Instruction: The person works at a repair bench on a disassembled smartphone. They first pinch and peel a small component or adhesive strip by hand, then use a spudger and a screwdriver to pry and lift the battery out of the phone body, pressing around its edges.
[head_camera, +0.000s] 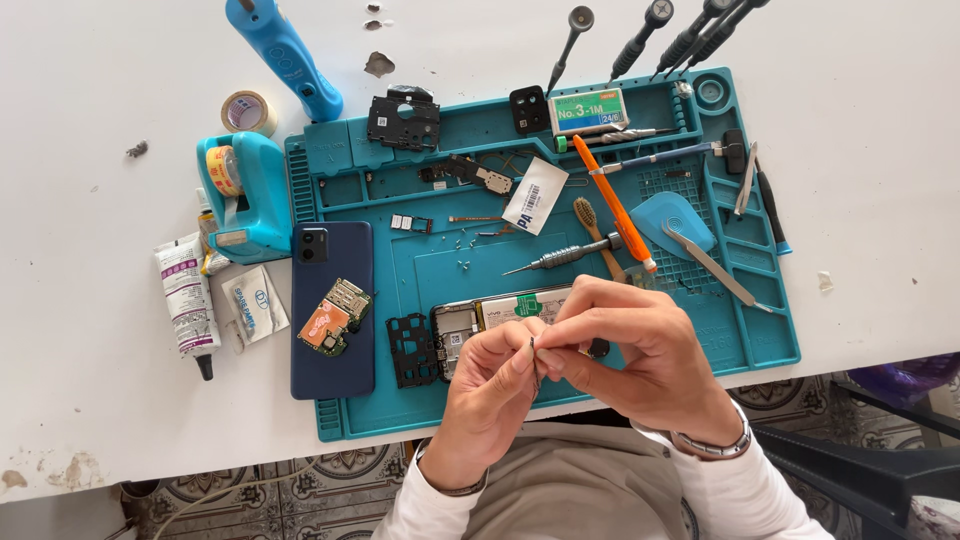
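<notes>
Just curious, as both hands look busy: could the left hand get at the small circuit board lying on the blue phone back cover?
Probably yes. The circuit board lies uncovered on the blue back cover, just left of the left hand, with nothing between them. But that hand and the right hand pinch a thin metal part, which it must release first.

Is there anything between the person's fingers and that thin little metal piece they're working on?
Nothing visible: the left hand and right hand both pinch the thin metal piece directly, above the opened phone.
</notes>
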